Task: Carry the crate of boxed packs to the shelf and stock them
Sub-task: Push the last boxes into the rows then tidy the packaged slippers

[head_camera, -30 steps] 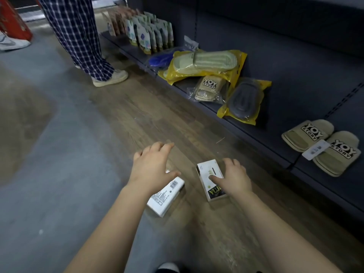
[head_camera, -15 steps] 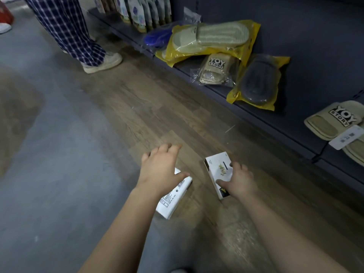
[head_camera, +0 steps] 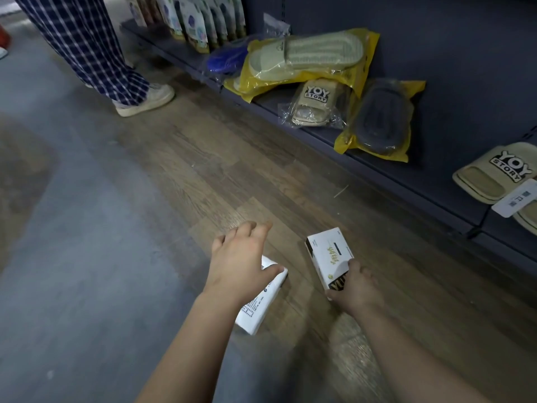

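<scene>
**Head view**

**Item 1: left pack** (head_camera: 263, 301). White carton with barcode and small print facing up, lying at lower centre of the frame on the wooden floor (head_camera: 203, 175). The left hand (head_camera: 241, 257) is covering its far end. The fingers (head_camera: 250, 231) are reaching forward past the carton, spread and fairly straight, and the thumb is lying across its upper corner. Whether the pack is coming off the floor cannot be told.

**Item 2: right pack** (head_camera: 327, 253). White carton with a black band and yellow lettering at its near end, sitting just right of the first and apart from it. The right hand (head_camera: 356, 289) is pinching that near end, with the thumb on top and the other fingers curling round the side, largely hidden.

**Handling (judged).** Both cartons are looking light, stiff and smooth-faced, with card corners that dent easily. Gripping across the short width, thumb on one long edge and fingers on the other, is looking the surest hold. One hand per pack is looking enough.

**Destination: shelf** (head_camera: 319, 132). Low dark shelf running from upper centre to the right edge. It is carrying bagged slippers (head_camera: 305, 53), loose slippers (head_camera: 491, 175) and standing pouches (head_camera: 189, 24).

**Crate.** Not showing in this view.

**Other.** A plaid trouser leg (head_camera: 87, 45) is standing at upper left.
</scene>
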Demonstrator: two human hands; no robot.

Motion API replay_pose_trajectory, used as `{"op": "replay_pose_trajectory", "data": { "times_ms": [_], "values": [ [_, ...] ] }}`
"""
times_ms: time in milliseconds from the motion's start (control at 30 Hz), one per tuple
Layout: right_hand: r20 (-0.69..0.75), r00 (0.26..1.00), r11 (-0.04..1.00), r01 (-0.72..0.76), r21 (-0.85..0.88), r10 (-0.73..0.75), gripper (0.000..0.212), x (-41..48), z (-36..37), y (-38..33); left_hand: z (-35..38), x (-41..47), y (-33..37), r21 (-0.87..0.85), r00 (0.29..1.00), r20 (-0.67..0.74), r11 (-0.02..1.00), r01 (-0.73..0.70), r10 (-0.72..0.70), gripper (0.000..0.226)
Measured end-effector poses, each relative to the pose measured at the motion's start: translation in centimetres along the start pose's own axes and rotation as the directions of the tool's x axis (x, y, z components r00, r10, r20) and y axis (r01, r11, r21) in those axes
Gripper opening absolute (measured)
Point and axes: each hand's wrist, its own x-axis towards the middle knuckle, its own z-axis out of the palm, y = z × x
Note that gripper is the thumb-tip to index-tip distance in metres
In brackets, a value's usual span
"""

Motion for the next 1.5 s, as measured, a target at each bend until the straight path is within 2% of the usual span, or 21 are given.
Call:
{"op": "replay_pose_trajectory", "data": {
  "times_ms": [200,367,600,933,1233,1500],
  "values": [
    [-0.047,0.999,1.0,0.004,-0.025,-0.005,0.075,-0.8,1.7,-0.2,0.6,-0.6,-0.2,-0.016,1.0,0.028,1.0,0.008,-0.007,0.08],
    [-0.041,0.999,0.999,0.017,-0.05,-0.019,0.078,-0.3,2.0,0.0,0.7,-0.7,-0.3,-0.011,0.999,0.046,1.0,0.011,-0.01,0.08],
    [-0.09,0.996,0.997,0.035,0.068,-0.028,0.072,-0.2,1.1,0.5,0.4,-0.4,0.2,0.0,0.998,0.061,1.0,0.025,-0.025,0.079],
    [-0.157,0.981,0.981,0.135,0.137,-0.113,0.07,-1.3,-2.6,-0.3,-1.2,-0.3,2.8,0.009,0.998,0.066,1.0,0.006,-0.006,0.077],
    [-0.322,0.928,0.951,0.254,0.178,-0.187,0.069,-4.2,-13.4,-2.9,-8.0,-0.1,6.7,0.018,0.999,0.047,1.0,-0.008,0.007,0.076],
    [-0.409,0.888,0.916,0.324,0.237,-0.208,0.069,-11.5,-28.7,-7.0,-22.3,-0.2,12.3,0.02,0.999,-0.011,0.999,-0.049,0.05,0.077]
  ]
}}
